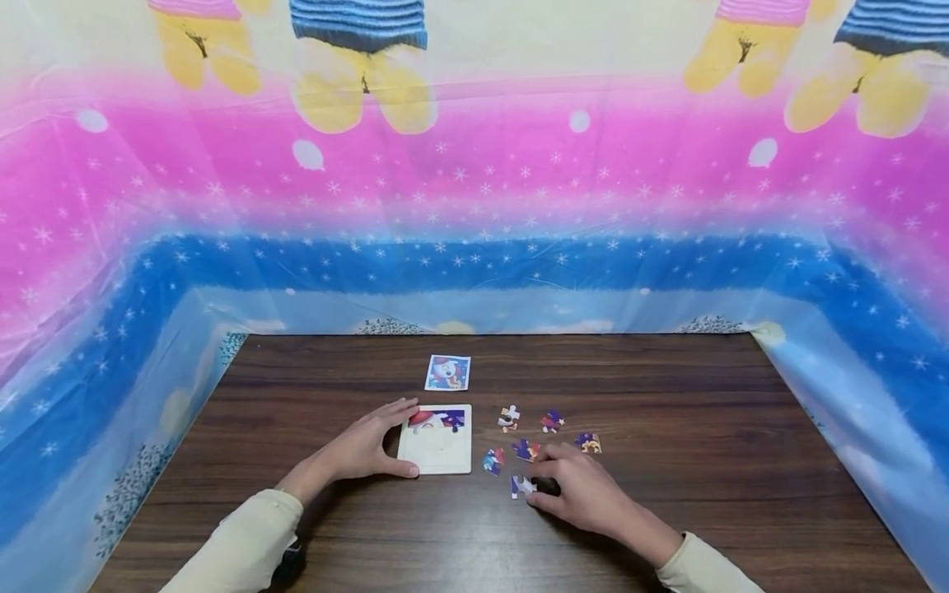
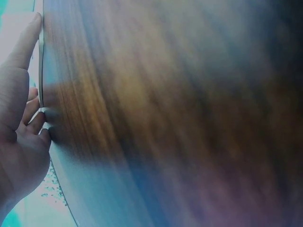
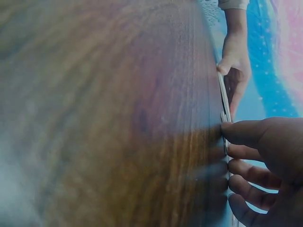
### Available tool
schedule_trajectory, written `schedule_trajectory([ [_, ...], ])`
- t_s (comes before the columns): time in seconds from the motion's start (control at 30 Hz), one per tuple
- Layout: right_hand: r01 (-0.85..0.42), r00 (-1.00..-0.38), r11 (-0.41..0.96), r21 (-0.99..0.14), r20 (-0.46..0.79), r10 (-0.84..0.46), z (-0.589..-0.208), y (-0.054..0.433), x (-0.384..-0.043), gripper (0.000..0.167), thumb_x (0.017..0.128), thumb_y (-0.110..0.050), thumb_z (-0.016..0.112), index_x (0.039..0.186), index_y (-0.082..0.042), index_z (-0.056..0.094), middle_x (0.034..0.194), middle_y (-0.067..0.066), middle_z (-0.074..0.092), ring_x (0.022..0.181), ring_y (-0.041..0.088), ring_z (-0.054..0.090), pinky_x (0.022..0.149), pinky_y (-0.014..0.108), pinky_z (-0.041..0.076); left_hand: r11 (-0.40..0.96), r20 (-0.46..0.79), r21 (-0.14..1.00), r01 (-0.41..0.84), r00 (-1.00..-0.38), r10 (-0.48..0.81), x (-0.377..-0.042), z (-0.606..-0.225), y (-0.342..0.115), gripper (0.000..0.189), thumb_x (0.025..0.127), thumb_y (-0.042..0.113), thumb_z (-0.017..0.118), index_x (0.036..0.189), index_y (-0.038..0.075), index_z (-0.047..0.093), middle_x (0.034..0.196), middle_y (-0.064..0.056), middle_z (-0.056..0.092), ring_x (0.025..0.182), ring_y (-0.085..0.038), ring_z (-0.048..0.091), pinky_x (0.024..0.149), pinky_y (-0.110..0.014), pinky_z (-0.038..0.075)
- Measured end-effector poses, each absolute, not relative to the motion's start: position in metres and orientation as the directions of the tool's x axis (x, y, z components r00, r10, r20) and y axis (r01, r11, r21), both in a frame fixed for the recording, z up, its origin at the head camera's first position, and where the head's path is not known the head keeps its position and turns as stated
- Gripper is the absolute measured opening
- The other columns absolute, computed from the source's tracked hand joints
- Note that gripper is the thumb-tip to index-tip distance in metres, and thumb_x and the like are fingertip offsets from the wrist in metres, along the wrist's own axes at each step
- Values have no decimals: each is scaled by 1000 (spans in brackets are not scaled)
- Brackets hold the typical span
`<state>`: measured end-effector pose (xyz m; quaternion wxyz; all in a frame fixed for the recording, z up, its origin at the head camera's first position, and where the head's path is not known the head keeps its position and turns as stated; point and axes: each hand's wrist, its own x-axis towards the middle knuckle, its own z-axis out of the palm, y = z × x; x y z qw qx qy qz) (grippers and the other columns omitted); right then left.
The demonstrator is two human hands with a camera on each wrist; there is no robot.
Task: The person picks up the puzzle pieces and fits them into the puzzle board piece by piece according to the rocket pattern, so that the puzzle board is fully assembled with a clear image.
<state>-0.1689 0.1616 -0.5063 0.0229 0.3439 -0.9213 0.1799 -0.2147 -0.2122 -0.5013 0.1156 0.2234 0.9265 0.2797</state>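
Note:
A white square puzzle tray [image 1: 434, 455] lies on the table, with joined pieces [image 1: 437, 418] of a red, white and purple picture along its top. My left hand [image 1: 374, 442] grips the tray's left side, fingers at the upper corner and thumb at the lower one. To the right, my right hand [image 1: 586, 486] pinches a purple and white puzzle piece [image 1: 518, 487] low over the tabletop. In the right wrist view, the thumb [image 3: 246, 132] and fingertips are down at table level; the left hand [image 3: 235, 59] shows beyond, on the tray edge.
Several loose puzzle pieces lie between and beyond the hands, among them a white one [image 1: 508, 418], a purple-red one [image 1: 552, 421] and a blue-red one [image 1: 493, 461]. A small picture card [image 1: 448, 373] lies behind the tray. Printed cloth [image 1: 474, 263] surrounds the wooden table [image 1: 334, 371].

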Motion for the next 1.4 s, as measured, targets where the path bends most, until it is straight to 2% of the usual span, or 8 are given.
schedule_trajectory([
  [0.3, -667, -742, 690, -281, 162, -651, -503, 160, -170, 25, 90, -34, 80, 109, -18, 80, 108, -3, 72, 99, 14, 65, 83, 39, 57, 739, -80, 568, 361, -870, 486, -215, -502, -214, 102, 78, 57, 84, 157, 8, 41, 165, -8, 34, 154, -33, 26, 117, -60, 30],
  [0.47, -681, -728, 657, -322, 205, -654, -501, 160, -172, 23, 90, -30, 79, 108, -16, 80, 100, -4, 77, 84, 8, 67, 69, 30, 55, 739, -75, 563, 370, -868, 491, -214, -502, -214, 102, 79, 58, 83, 157, 8, 41, 165, -8, 34, 154, -33, 26, 117, -61, 30],
  [0.53, -677, -729, 645, -353, 203, -654, -498, 158, -174, 22, 91, -29, 79, 108, -14, 80, 95, -4, 77, 73, 3, 63, 60, 24, 50, 737, -72, 565, 372, -867, 493, -214, -502, -214, 102, 79, 58, 83, 157, 7, 41, 165, -9, 34, 153, -35, 27, 117, -62, 31],
  [0.73, -671, -730, 623, -402, 210, -650, -488, 149, -184, 22, 92, -31, 78, 108, -15, 81, 90, -7, 76, 57, -4, 47, 54, 19, 41, 731, -67, 569, 377, -864, 499, -214, -502, -213, 102, 79, 59, 82, 157, 7, 41, 165, -10, 34, 153, -36, 27, 116, -62, 31],
  [0.87, -674, -730, 620, -402, 229, -645, -482, 139, -194, 24, 92, -33, 78, 110, -18, 81, 73, -7, 70, 49, -3, 31, 48, 18, 28, 729, -61, 567, 384, -863, 502, -214, -502, -214, 101, 79, 58, 82, 157, 7, 41, 165, -10, 35, 153, -36, 28, 116, -63, 31],
  [0.97, -688, -722, 623, -372, 256, -643, -481, 131, -200, 25, 91, -35, 79, 110, -20, 81, 72, -8, 67, 56, -2, 38, 51, 19, 30, 733, -71, 569, 372, -866, 495, -215, -502, -214, 102, 79, 58, 83, 157, 8, 41, 165, -9, 34, 153, -34, 27, 117, -62, 31],
  [1.2, -706, -702, 591, -390, 270, -660, -483, 104, -215, 21, 92, -33, 78, 108, -19, 81, 91, -8, 76, 76, 2, 66, 64, 20, 52, 731, -72, 572, 372, -865, 497, -216, -502, -215, 102, 79, 58, 83, 157, 8, 41, 165, -10, 34, 153, -35, 26, 116, -62, 31],
  [1.4, -726, -678, 565, -392, 269, -684, -482, 81, -225, 25, 93, -34, 78, 110, -16, 80, 93, -5, 76, 73, 3, 62, 65, 21, 50, 729, -80, 579, 365, -864, 497, -216, -502, -215, 101, 79, 58, 83, 158, 9, 41, 165, -9, 33, 154, -33, 26, 118, -61, 30],
])
